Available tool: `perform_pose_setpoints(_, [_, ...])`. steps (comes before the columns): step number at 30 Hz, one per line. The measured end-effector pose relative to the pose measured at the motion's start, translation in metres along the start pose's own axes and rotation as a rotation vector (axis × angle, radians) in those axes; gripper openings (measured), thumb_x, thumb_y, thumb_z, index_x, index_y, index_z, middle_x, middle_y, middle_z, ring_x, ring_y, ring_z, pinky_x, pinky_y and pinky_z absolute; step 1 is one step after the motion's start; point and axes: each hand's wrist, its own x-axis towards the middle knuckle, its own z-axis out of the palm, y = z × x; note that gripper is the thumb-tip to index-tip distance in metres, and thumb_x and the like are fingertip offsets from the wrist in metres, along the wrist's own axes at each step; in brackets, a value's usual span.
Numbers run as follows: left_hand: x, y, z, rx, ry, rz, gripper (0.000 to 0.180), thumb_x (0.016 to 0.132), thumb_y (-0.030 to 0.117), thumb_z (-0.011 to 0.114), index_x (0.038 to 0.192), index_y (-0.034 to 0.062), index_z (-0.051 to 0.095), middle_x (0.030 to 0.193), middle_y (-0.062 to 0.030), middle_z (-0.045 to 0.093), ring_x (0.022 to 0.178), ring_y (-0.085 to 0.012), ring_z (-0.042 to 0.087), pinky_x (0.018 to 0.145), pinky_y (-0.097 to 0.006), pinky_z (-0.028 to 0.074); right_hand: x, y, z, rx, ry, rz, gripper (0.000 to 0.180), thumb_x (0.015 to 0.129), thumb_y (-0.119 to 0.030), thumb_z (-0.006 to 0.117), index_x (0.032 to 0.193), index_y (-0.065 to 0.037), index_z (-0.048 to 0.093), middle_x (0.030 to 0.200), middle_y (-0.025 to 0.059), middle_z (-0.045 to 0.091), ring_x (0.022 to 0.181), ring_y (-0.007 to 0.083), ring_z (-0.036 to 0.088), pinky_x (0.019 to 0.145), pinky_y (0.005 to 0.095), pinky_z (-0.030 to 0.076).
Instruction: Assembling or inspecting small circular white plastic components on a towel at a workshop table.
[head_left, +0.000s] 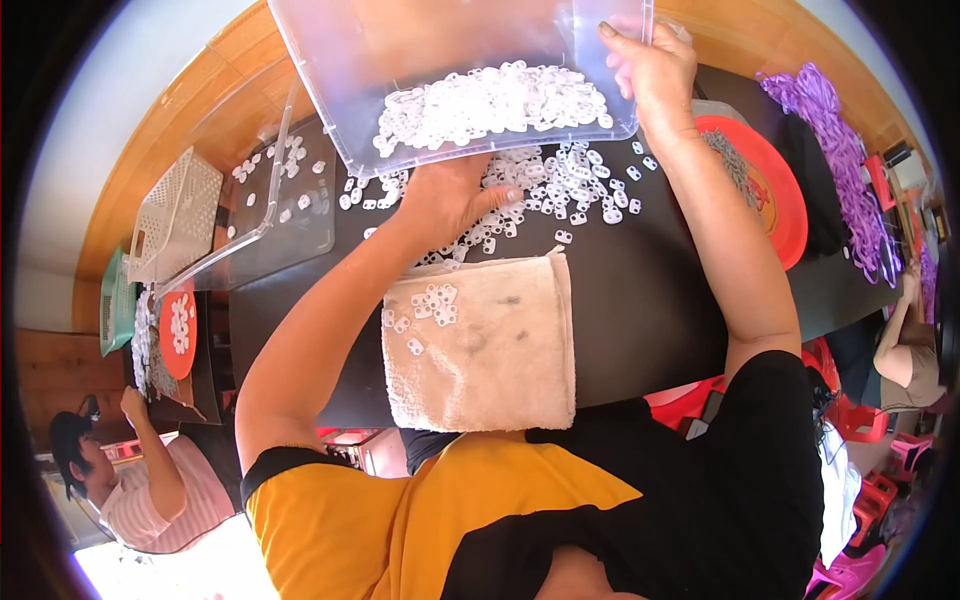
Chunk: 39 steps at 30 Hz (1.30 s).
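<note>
A clear plastic bin (335, 85) is tipped toward me over the dark table (640, 310). Inside it lies a heap of small white pieces with two holes each (495, 105). My right hand (660, 80) grips the bin's right side wall, thumb on the inside. Below the bin's near edge, my left hand (450, 200) rests among loose white pieces (580, 180) spread on the table. Its thumb is stretched out to the right; the other fingers are hidden by the bin. A folded beige towel (490, 360) lies nearest me, with several more white pieces (435, 305) on it.
Another clear container (250, 235) with scattered white pieces and a white basket (180, 220) stand at left. At right are a red tray (790, 200) of greyish bits and purple cords (850, 150). One person (150, 480) sits at left, another (910, 350) at far right.
</note>
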Motion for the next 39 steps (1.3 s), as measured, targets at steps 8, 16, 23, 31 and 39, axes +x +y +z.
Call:
perform_pose_setpoints(8, [0.023, -0.001, 0.014, -0.117, 0.277, 0.192, 0.08, 0.091, 0.069, 0.041, 0.122, -0.0026, 0.055, 0.108, -0.0218, 0.061, 0.102, -0.0409, 0.056, 0.088, -0.049, 0.044, -0.008, 0.007, 0.009, 0.004, 0.028, 0.016, 0.02, 0.082, -0.013, 0.077, 0.097, -0.002, 0.069, 0.067, 0.0035, 0.058, 0.046, 0.007, 0.043, 0.041, 0.0222, 0.03])
perform_pose_setpoints(16, [0.023, 0.012, 0.025, -0.152, 0.135, 0.297, 0.087, 0.087, 0.075, 0.04, 0.138, 0.0044, 0.049, 0.134, -0.02, 0.054, 0.123, -0.0387, 0.051, 0.103, -0.046, 0.039, -0.006, 0.015, 0.011, 0.01, 0.068, 0.023, 0.022, 0.081, -0.015, 0.079, 0.097, -0.003, 0.07, 0.067, 0.0021, 0.059, 0.046, 0.0061, 0.043, 0.04, 0.022, 0.03])
perform_pose_setpoints(23, [-0.001, 0.03, 0.019, -0.032, 0.124, 0.352, 0.083, 0.088, 0.07, 0.044, 0.142, 0.0075, 0.046, 0.149, -0.0192, 0.04, 0.139, -0.0363, 0.034, 0.112, -0.05, 0.026, -0.001, 0.033, 0.012, 0.022, 0.062, 0.001, 0.02, 0.08, -0.014, 0.08, 0.095, -0.005, 0.071, 0.066, -0.0009, 0.058, 0.046, 0.0043, 0.042, 0.04, 0.0211, 0.03])
perform_pose_setpoints(31, [0.01, 0.034, 0.022, -0.084, 0.165, 0.28, 0.084, 0.087, 0.07, 0.047, 0.14, 0.0049, 0.046, 0.146, -0.0212, 0.042, 0.136, -0.0388, 0.037, 0.112, -0.05, 0.029, 0.007, 0.044, 0.017, 0.065, 0.092, -0.039, 0.019, 0.079, -0.013, 0.081, 0.093, -0.005, 0.071, 0.068, -0.0017, 0.06, 0.05, 0.0038, 0.046, 0.041, 0.0203, 0.031])
perform_pose_setpoints(39, [0.028, 0.037, 0.028, -0.088, 0.199, 0.361, 0.087, 0.086, 0.074, 0.043, 0.14, 0.005, 0.047, 0.146, -0.0217, 0.042, 0.135, -0.0399, 0.037, 0.111, -0.05, 0.029, 0.024, 0.051, 0.009, 0.048, 0.059, -0.209, 0.018, 0.078, -0.01, 0.08, 0.091, -0.003, 0.07, 0.072, -0.0025, 0.062, 0.058, 0.005, 0.051, 0.049, 0.0209, 0.037])
